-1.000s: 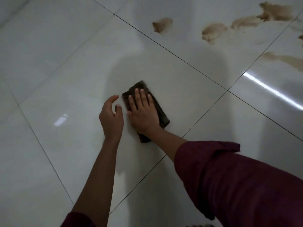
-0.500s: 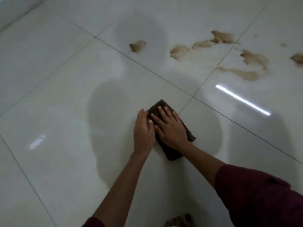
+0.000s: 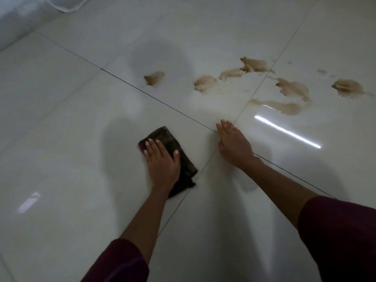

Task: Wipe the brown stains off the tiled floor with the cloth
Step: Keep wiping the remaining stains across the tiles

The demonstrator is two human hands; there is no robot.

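Observation:
A dark folded cloth [image 3: 184,163] lies on the glossy white tiled floor [image 3: 61,139]. My left hand [image 3: 162,161] presses flat on the cloth with straight fingers. My right hand [image 3: 234,143] rests flat on the bare floor to the right of the cloth, across a grout line, holding nothing. Several brown stains lie farther away: one at the left [image 3: 154,78], a cluster in the middle [image 3: 205,83], smears at the right [image 3: 293,89] and a far right patch [image 3: 349,88].
A white wall base or object [image 3: 18,21] runs along the far left corner. A light strip reflects off the tile [image 3: 286,132] right of my right hand. Dark red sleeves cover both upper arms.
My right hand has left the cloth and moved right onto the bare floor. My left hand has taken over and now presses on the cloth. The view has shifted, showing more stains.

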